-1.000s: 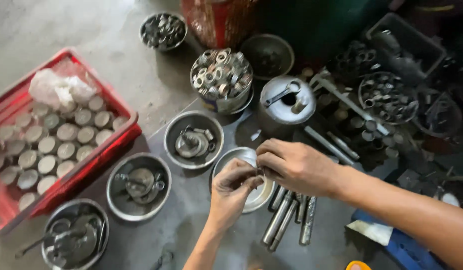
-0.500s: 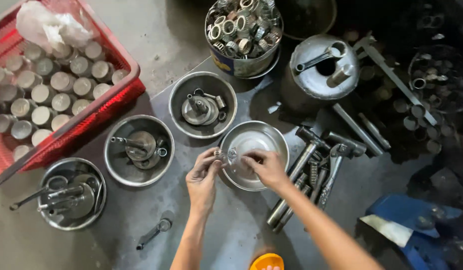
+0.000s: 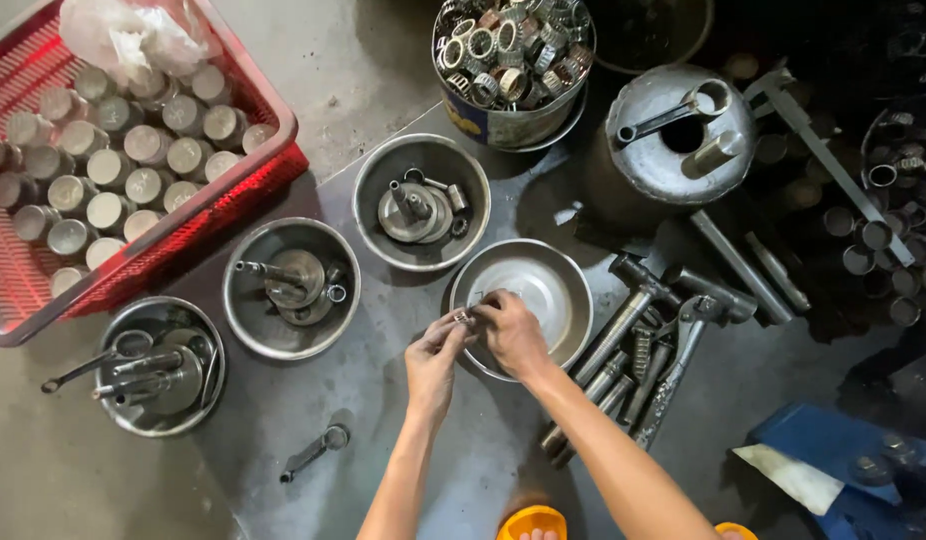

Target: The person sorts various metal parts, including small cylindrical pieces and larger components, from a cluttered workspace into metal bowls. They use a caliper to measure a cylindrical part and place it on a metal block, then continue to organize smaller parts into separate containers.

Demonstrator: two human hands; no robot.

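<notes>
The steel bowl (image 3: 553, 275) is shiny, smooth metal. Left of it, the crate (image 3: 273, 150) is red glossy plastic. Right of it, the tools (image 3: 623, 340) are dull grey metal. Under it, the floor (image 3: 333, 60) is rough, matt concrete.

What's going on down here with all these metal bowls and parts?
A person crouches over a concrete floor, both hands meeting at the near rim of an empty steel bowl. The left hand and right hand together pinch a small metal part, too small to identify. Three other bowls nearby each hold a set of machined pieces. A red crate of metal cylinders sits to the left, a tin of bearing rings above, and steel rods lie to the right.
</notes>
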